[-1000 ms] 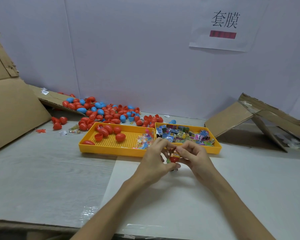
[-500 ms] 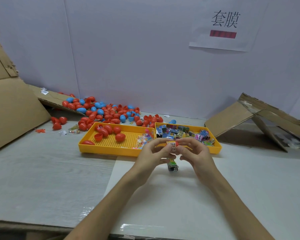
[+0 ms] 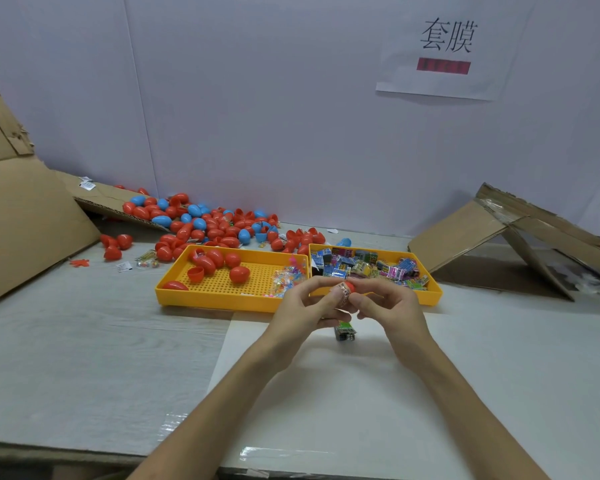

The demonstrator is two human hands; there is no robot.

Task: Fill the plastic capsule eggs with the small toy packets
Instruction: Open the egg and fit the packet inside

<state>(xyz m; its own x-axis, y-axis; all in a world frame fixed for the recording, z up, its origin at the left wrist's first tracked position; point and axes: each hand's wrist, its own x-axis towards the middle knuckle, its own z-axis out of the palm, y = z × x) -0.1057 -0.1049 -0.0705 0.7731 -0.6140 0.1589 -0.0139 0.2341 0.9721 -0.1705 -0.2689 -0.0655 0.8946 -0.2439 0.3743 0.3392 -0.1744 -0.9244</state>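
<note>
My left hand (image 3: 303, 303) and my right hand (image 3: 385, 303) meet above the white sheet, both pinching a red capsule egg (image 3: 347, 287) with a printed toy packet at its mouth. A small dark packet (image 3: 343, 331) stands on the sheet just below my fingers. The left yellow tray (image 3: 222, 296) holds a few red eggs (image 3: 239, 274) and clear bags of tiny toys (image 3: 288, 277). The right yellow tray (image 3: 433, 294) is full of colourful toy packets (image 3: 364, 266).
A big heap of red and blue eggs (image 3: 201, 225) lies behind the trays against the wall. Cardboard sheets lean at the left (image 3: 25, 216) and right (image 3: 492, 230). A few loose eggs (image 3: 116, 244) and packets lie left of the trays.
Both hands have lifted the egg up and away from the sheet, toward the trays. The dark packet that was hidden under them now stands uncovered on the sheet.
</note>
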